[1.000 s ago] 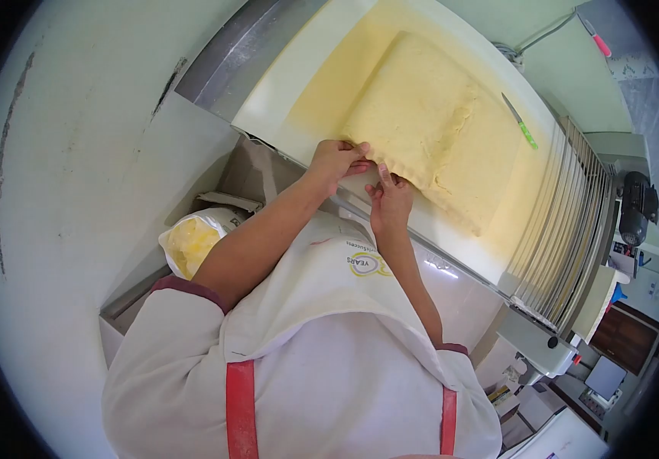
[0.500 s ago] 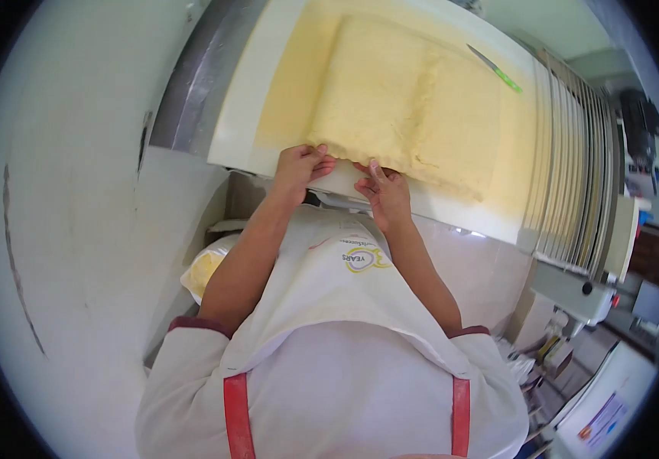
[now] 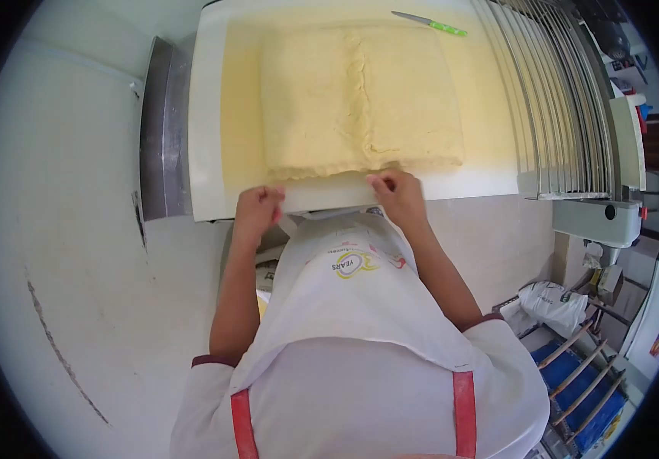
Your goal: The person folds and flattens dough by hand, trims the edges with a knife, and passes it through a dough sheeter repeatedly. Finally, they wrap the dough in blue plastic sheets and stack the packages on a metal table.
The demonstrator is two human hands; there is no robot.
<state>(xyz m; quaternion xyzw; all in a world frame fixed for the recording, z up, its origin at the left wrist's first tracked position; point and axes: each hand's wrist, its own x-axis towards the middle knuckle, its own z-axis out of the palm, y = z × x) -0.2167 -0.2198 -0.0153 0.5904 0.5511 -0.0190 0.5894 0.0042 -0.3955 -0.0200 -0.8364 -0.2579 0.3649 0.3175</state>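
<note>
Nearest the viewer, a white apron (image 3: pixel 356 302) with red straps (image 3: pixel 244 424) is worn. Beyond it, at the near edge of the desk (image 3: pixel 207 138), the left hand (image 3: pixel 259 206) is held with fingers bent, apart from the dough slab (image 3: pixel 337 103); the right hand (image 3: pixel 397 195) is held, fingers curled, just beside the slab's near edge. Whether either grip is clenched or released cannot be told. On the desk the slab is laid flat, crossed by a raised seam (image 3: pixel 361 84). Metal bars (image 3: pixel 566 84) are seen rightward; behind the slab, a green-handled knife (image 3: pixel 433 24) is placed.
</note>
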